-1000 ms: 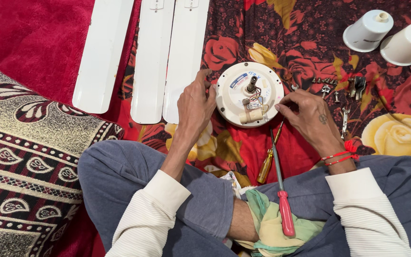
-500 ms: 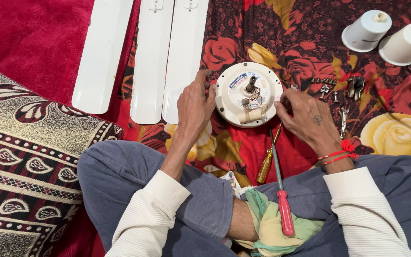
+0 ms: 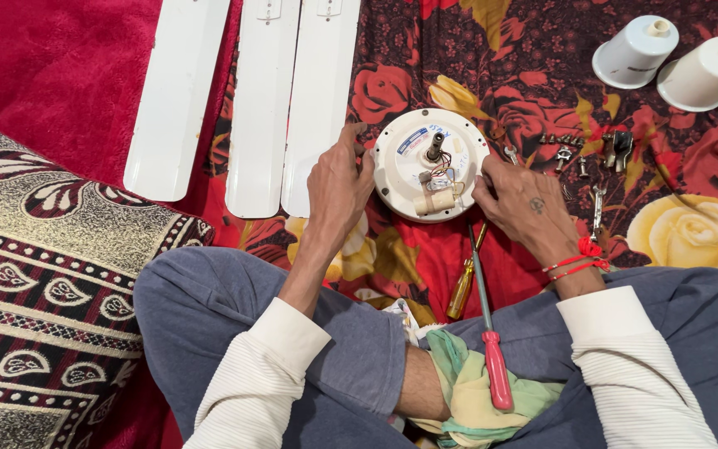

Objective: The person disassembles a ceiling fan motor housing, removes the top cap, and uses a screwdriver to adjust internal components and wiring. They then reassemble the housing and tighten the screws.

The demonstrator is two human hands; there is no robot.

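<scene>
Floral red cloth (image 3: 492, 50) covered the floor. Round white fan motor (image 3: 430, 165) lay at centre, shaft upright, straight ahead of the seated person. Left hand (image 3: 338, 185) gripped its rim at nine o'clock; right hand (image 3: 525, 204) pressed its rim at three o'clock; equally near. Three white blades (image 3: 259, 108) at ten o'clock; red-handled screwdriver (image 3: 492, 349) at six; loose screws (image 3: 575, 154) at two.

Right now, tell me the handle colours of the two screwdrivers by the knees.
Head view: the longer screwdriver has a red handle, the shorter screwdriver a translucent amber one.
</scene>
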